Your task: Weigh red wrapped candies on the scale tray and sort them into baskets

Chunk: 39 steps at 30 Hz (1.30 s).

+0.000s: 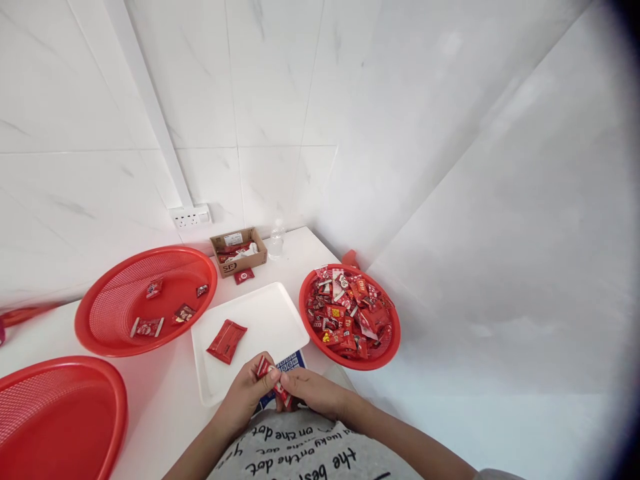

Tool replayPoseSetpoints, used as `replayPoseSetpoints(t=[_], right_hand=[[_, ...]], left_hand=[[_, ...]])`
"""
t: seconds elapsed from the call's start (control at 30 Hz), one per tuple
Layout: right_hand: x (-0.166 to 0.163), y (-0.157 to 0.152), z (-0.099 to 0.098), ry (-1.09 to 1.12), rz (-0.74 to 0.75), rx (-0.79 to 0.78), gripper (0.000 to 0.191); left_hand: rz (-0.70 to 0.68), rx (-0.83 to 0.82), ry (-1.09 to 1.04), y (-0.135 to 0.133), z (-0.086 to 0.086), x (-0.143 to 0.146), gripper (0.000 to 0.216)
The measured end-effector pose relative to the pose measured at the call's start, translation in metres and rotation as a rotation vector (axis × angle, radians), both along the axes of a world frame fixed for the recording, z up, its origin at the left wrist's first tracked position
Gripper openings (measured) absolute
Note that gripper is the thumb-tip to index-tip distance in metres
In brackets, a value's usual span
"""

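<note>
Close to my body, my left hand (pixel 251 385) and my right hand (pixel 311 390) pinch one small red wrapped packet (pixel 265 367) between thumbs and fingers. Its lower part shows between the thumbs; the fingers cover the rest. Just beyond my hands is a white tray (pixel 285 320), with a larger red packet (pixel 227 341) lying on its left half. A blue printed item with white squares and numbers (pixel 291 362) is partly hidden behind my hands.
Right of the tray stands a red basket (pixel 303 313) heaped with red packets. Leftward are a red basket with several packets (pixel 103 287) and another red basket (pixel 120 400). At the back are a cardboard box (pixel 245 264), a small red packet (pixel 244 276) and a clear bottle (pixel 276 241).
</note>
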State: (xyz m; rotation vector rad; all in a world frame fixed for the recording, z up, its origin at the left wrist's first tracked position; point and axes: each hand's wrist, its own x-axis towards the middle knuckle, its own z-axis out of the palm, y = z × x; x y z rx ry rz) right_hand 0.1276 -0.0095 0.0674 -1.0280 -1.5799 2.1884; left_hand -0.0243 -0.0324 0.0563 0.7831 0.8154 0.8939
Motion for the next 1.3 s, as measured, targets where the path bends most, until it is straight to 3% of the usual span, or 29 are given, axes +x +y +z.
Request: replayPoseSetpoints(t=[0.17, 0.33, 0.6, 0.87, 1.3], right_hand=[[0.003, -0.001, -0.007, 0.018, -0.024, -0.009, 0.063], [0.005, -0.006, -0.015, 0.033, -0.146, -0.060, 0.058], [0.005, -0.013, -0.020, 0.110, -0.310, -0.208, 0.054], [0.002, -0.010, -0.023, 0.104, -0.269, -0.199, 0.058], [-0.005, -0.001, -0.017, 0.044, -0.212, -0.243, 0.056]], left_hand=[[0.000, -0.025, 0.037, -0.001, -0.006, 0.002, 0.037], [0.011, 0.001, 0.125, 0.002, -0.011, 0.005, 0.037], [-0.150, 0.018, 0.082, 0.006, -0.012, 0.007, 0.030], [-0.165, 0.074, 0.090, 0.007, -0.008, -0.001, 0.026], [0.008, 0.013, -0.046, 0.006, -0.004, -0.007, 0.019]])
